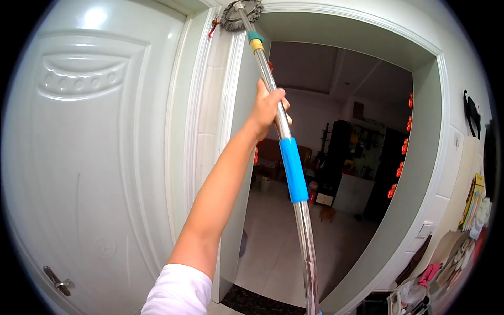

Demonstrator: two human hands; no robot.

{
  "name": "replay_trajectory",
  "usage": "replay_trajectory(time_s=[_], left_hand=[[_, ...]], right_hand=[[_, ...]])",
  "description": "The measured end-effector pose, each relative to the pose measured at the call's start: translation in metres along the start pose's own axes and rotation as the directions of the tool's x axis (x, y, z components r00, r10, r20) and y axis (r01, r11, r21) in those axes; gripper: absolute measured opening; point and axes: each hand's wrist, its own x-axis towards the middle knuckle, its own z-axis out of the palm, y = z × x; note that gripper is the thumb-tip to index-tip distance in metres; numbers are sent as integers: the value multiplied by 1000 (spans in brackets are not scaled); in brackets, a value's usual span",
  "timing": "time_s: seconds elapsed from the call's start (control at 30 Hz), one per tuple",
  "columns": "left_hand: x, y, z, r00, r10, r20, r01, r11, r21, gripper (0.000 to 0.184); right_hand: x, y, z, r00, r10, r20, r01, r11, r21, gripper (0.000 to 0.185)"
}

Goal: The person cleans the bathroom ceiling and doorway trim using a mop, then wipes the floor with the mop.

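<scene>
My left hand (269, 109) is wrapped round the upper metal pole of a mop (306, 236), with the arm stretched upward in a white sleeve. The mop's round grey fringed head (227, 20) is raised against the top left corner of the doorway frame (336, 9). Below my hand the pole carries a blue grip sleeve (293, 169); above it are a green and a yellow collar (256, 41). The pole runs down out of view at the bottom edge. My right hand is out of sight.
A white door (105, 173) with a metal handle (56, 281) stands at left. A small red ornament (213, 27) hangs by the mop head. Beyond the opening is a dim room with a cabinet (353, 195). Cloths (462, 257) and a bin-like basket (409, 302) are at right.
</scene>
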Motion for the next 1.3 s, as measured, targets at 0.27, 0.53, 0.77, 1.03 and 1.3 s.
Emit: replay_trajectory(time_s=[0.27,0.53,0.77,1.03,1.3], left_hand=[[-19,-2,-1,970,-31,-241,85,973,215,75],[-70,5,23,985,-75,-156,130,916,380,92],[-72,-16,21,994,-57,-91,74,976,205,90],[-128,-38,54,998,-70,3,68,977,200,87],[-85,-42,39,998,-65,-25,68,986,150,85]], right_hand=[[30,15,42,951,-234,-202,107,862,-495,89],[38,27,46,932,-279,-230,105,818,-566,82],[41,26,40,855,-407,-321,25,651,-759,71],[10,41,-27,753,-595,-281,37,464,-885,62],[33,12,23,762,-590,-265,-54,350,-935,61]])
